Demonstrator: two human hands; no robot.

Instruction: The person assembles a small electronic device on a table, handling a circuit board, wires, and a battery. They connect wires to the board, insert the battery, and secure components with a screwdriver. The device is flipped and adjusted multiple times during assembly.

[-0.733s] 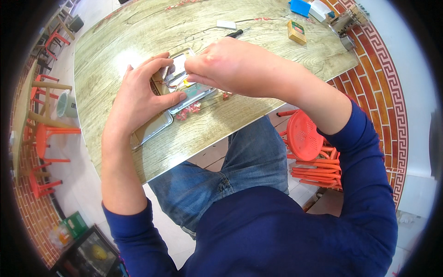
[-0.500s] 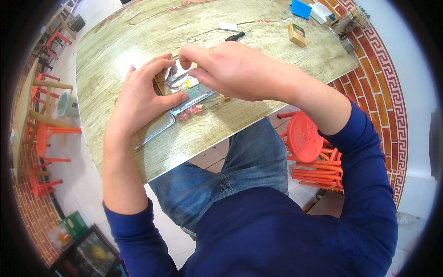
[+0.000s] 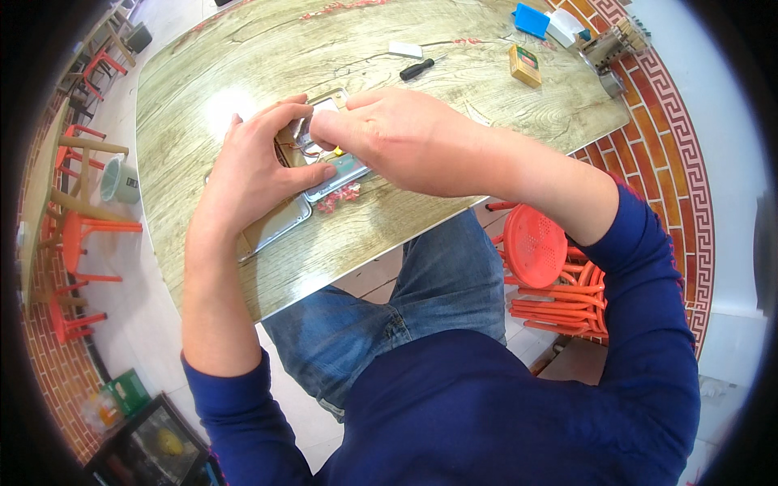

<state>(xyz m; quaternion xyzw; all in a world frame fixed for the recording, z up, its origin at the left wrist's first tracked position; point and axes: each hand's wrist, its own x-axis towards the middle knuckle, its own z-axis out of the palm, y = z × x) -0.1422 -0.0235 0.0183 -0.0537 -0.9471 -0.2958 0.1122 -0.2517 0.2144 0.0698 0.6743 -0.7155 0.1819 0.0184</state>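
Observation:
An opened flat device casing point(image 3: 279, 227) lies on the table under both hands, its silver-rimmed shell showing towards me. Inside it are a greenish board point(image 3: 347, 172), thin wires and a small yellow part. My left hand point(image 3: 247, 166) grips the casing from the left, thumb pressed on the board's edge and fingers arched over the far side. Above the inner parts, my right hand point(image 3: 397, 139) is closed with thumb and forefinger pinched. Whatever is between those fingertips is hidden. Beyond the right hand lies a black-handled screwdriver point(image 3: 415, 70).
A white rectangular piece point(image 3: 405, 50) lies near the screwdriver. Farther right are a yellow box point(image 3: 525, 66), a blue container point(image 3: 532, 21) and a metal holder point(image 3: 608, 47). The wooden table's point(image 3: 389, 235) near edge crosses above my lap. Red stools point(image 3: 535, 247) stand at right.
My right hand has turned and shifted slightly down and toward me, its fingers now more curled. More of the casing's far corner shows. The left hand keeps its hold.

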